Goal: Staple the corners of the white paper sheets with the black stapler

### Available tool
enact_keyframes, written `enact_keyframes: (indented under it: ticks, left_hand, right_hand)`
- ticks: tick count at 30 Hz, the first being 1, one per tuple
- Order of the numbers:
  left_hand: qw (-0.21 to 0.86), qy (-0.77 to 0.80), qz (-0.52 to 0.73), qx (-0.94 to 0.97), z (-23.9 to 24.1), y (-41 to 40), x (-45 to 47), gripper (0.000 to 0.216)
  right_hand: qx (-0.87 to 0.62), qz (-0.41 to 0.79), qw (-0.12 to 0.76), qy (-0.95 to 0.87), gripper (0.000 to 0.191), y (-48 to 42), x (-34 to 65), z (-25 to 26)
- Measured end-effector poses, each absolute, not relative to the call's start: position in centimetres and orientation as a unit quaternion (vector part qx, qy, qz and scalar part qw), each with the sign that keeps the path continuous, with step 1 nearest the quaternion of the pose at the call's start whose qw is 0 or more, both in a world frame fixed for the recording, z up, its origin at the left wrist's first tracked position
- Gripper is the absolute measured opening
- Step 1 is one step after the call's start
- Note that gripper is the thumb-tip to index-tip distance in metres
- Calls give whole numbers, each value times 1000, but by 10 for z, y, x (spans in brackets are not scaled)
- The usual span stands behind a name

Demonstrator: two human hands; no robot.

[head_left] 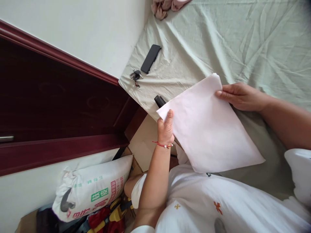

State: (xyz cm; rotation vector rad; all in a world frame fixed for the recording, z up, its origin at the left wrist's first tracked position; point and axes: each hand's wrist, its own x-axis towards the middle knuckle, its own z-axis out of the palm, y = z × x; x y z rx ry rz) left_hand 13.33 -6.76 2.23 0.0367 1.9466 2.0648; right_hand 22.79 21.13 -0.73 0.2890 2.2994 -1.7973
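Observation:
A pale pinkish-white sheaf of paper (211, 129) is held up in front of me, tilted, its lower edge close to my shirt. My left hand (166, 127) grips its left corner, thumb on top and a red bracelet at the wrist. At the upper right corner, my right hand (240, 96) pinches the paper between thumb and fingers. How many sheets there are I cannot tell. Just behind the left corner, a black object (159, 101) on the sheet-covered surface is partly hidden by the paper.
A wrinkled pale green sheet (243, 38) covers the surface ahead. On it lie a black rectangular case (151, 59), a bunch of keys (136, 75) and bunched pink cloth (162, 8). A dark red door (60, 94) stands left; a printed white sack (97, 184) rests below it.

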Motion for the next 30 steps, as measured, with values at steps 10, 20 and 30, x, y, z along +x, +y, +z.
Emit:
enact_keyframes:
  ticks: [10, 20, 30]
  left_hand:
    - [132, 732, 665, -68, 18, -79, 120, 37]
    - [164, 740, 643, -107, 10, -84, 123, 31]
    - [165, 737, 642, -130, 7, -84, 123, 22]
  right_hand:
    - [105, -502, 117, 850, 72, 208, 226, 1]
    - [143, -472, 101, 864, 55, 206, 224, 1]
    - [161, -447, 101, 874, 51, 203, 222, 1]
